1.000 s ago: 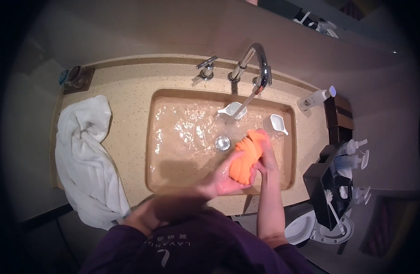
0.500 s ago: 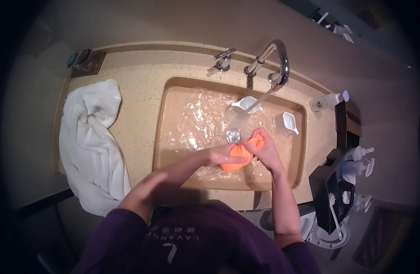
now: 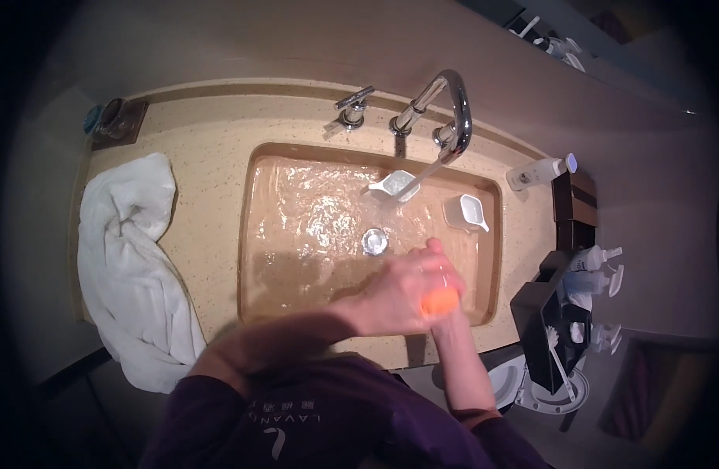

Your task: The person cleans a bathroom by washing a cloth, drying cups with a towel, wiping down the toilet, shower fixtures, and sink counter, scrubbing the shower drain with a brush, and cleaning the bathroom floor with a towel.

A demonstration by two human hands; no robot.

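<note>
An orange cloth (image 3: 440,302) is squeezed between both hands over the front right of the sink (image 3: 254,242). My left hand (image 3: 406,285) is closed over it, with a small bunch showing beside the fingers. My right hand (image 3: 445,270) grips it from beneath, partly hidden by the left. Water runs from the chrome faucet (image 3: 461,109) into the sink around a white cup (image 3: 397,182); a second white cup (image 3: 470,209) sits at the back right. The drain (image 3: 375,241) shows through the water.
A white towel (image 3: 132,266) lies left of the sink, a tray with cups (image 3: 118,123) behind it. A tap handle (image 3: 351,113), a bottle (image 3: 531,173), a black caddy (image 3: 535,320) with dispensers (image 3: 590,281) surround the sink. A toilet (image 3: 504,387) is below right.
Half a second ago my hands held the cloth low in the water with more orange showing; now the left hand has moved right and down, covering most of the cloth and right hand.
</note>
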